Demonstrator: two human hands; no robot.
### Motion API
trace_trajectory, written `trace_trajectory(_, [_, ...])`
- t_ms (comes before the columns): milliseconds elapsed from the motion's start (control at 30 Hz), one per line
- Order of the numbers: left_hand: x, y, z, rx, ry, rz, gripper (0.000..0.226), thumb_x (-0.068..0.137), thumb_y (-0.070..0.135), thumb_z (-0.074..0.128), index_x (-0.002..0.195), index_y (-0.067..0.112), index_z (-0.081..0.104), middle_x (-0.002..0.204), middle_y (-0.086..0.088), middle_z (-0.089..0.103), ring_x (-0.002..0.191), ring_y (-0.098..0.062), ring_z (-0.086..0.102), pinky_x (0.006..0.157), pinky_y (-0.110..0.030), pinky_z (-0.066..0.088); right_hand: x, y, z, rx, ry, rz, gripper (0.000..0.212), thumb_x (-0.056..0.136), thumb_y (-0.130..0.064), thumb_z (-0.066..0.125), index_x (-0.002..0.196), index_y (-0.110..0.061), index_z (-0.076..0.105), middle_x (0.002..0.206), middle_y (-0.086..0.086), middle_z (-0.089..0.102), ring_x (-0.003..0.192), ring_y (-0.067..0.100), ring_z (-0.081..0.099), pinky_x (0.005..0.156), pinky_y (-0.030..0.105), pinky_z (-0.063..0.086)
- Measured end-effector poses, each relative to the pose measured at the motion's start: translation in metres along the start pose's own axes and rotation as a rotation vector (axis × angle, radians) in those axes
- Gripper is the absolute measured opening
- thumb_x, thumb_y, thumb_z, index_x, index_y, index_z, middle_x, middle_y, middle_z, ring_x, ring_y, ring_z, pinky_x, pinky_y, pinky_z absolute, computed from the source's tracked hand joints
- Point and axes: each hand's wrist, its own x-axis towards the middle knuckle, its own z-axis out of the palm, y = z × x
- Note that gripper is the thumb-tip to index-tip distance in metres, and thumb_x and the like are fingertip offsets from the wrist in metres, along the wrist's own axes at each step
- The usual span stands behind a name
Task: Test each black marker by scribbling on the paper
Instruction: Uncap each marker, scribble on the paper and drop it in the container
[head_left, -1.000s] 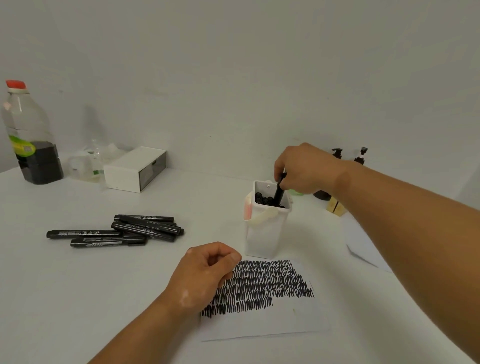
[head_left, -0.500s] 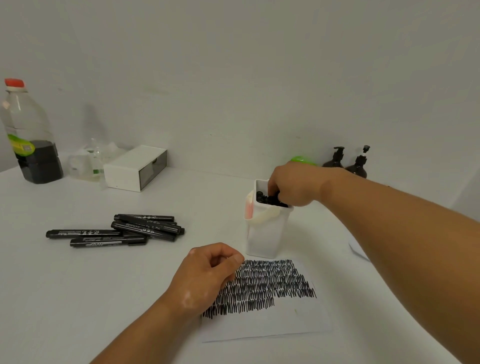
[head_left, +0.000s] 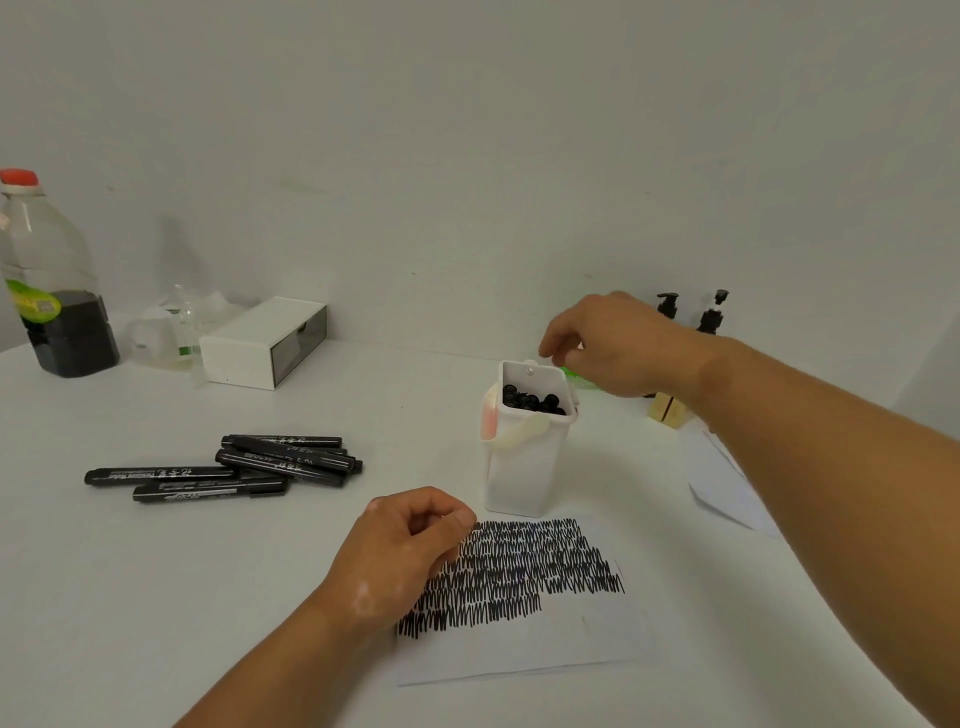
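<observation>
Though scribbles half fill the white paper sheet (head_left: 519, 649), testing looks midway: black markers (head_left: 532, 401) crowd the white plastic tub (head_left: 519, 467), loose markers (head_left: 280, 457) lie on the bench (head_left: 156, 597); right hand (head_left: 618, 348) hangs slack and empty above the tub, left hand (head_left: 400, 556) rests curled on the paper.

A dark-liquid bottle (head_left: 57, 291), white box (head_left: 254, 345) and 2 pump bottles (head_left: 712, 317) stand near the wall (head_left: 467, 156).

2 hands (head_left: 405, 551) (head_left: 618, 345), 2 pump bottles (head_left: 667, 305) (head_left: 712, 314), 1 container (head_left: 522, 467), 1 paper (head_left: 519, 644), at least 5 loose markers (head_left: 283, 457).
</observation>
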Motion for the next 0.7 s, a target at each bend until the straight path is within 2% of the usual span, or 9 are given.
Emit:
trace_trajectory(33, [0.0,0.0,-0.001,-0.001,0.001,-0.002,0.016,0.092,0.024,0.068,0.079,0.026,0.075,0.057,0.003,0.058,0.055,-0.008,0.049,0.056,-0.021,0.044,-0.009,0.003,0.0,0.05,0.068,-0.018,0.027,0.096,-0.015,0.057,0.11,-0.03,0.075,0.096,-0.02,0.072,0.081,-0.003,0.059,0.074,0.013,0.044])
trace_trajectory(100, [0.0,0.0,-0.001,0.009,0.002,-0.004,0.015,0.092,0.025,0.067,0.08,0.027,0.075,0.057,0.003,0.058,0.055,-0.008,0.049,0.056,-0.02,0.045,-0.032,0.006,0.005,0.165,0.216,-0.049,0.02,0.093,-0.02,0.064,0.101,-0.035,0.075,0.073,-0.029,0.065,0.068,-0.005,0.058,0.068,0.007,0.042])
trace_trajectory(167, [0.0,0.0,-0.001,0.023,0.003,-0.003,0.016,0.093,0.025,0.067,0.08,0.027,0.075,0.057,0.004,0.058,0.055,-0.007,0.049,0.056,-0.019,0.045,-0.061,0.007,0.02,0.298,0.339,-0.066,0.017,0.089,-0.022,0.07,0.093,-0.037,0.075,0.074,-0.036,0.065,0.066,-0.003,0.059,0.063,0.003,0.04])
trace_trajectory(233, [0.0,-0.001,-0.001,0.037,0.007,0.0,0.015,0.092,0.025,0.067,0.08,0.027,0.075,0.058,0.004,0.059,0.055,-0.006,0.05,0.057,-0.02,0.045,-0.09,0.008,0.043,0.424,0.395,-0.068,0.02,0.086,-0.019,0.075,0.086,-0.04,0.074,0.078,-0.033,0.067,0.064,-0.001,0.059,0.06,0.003,0.04])
trace_trajectory(400, [0.0,-0.003,-0.003,0.113,0.046,0.017,0.015,0.092,0.026,0.068,0.079,0.029,0.075,0.058,0.005,0.059,0.054,-0.005,0.05,0.059,-0.019,0.043,-0.131,0.009,0.114,0.65,0.267,0.084,0.023,0.084,-0.013,0.077,0.08,-0.036,0.077,0.069,-0.017,0.069,0.055,0.002,0.054,0.057,0.011,0.043])
trace_trajectory(500, [-0.002,-0.004,-0.004,0.197,0.083,0.052,0.013,0.091,0.026,0.069,0.079,0.03,0.074,0.059,0.004,0.06,0.056,-0.004,0.051,0.058,-0.02,0.041,-0.141,0.004,0.145,0.739,0.21,0.156,0.024,0.083,-0.01,0.075,0.079,-0.034,0.078,0.07,-0.01,0.071,0.058,0.012,0.058,0.059,0.014,0.046])
trace_trajectory(600, [-0.005,-0.006,-0.005,0.317,0.106,0.089,0.009,0.09,0.028,0.07,0.081,0.029,0.075,0.065,-0.005,0.064,0.059,-0.008,0.052,0.06,-0.026,0.044,-0.145,0.002,0.159,0.801,0.202,0.155,0.024,0.083,-0.01,0.075,0.081,-0.034,0.078,0.07,-0.011,0.071,0.055,0.0,0.053,0.059,0.01,0.045])
trace_trajectory(700, [-0.009,-0.004,0.0,0.398,0.099,0.117,0.012,0.089,0.023,0.071,0.078,0.027,0.074,0.063,0.002,0.063,0.056,-0.005,0.05,0.057,-0.021,0.044,-0.15,0.001,0.164,0.798,0.214,0.125,0.026,0.082,-0.012,0.077,0.082,-0.038,0.077,0.068,-0.012,0.069,0.054,0.001,0.05,0.058,0.012,0.044])
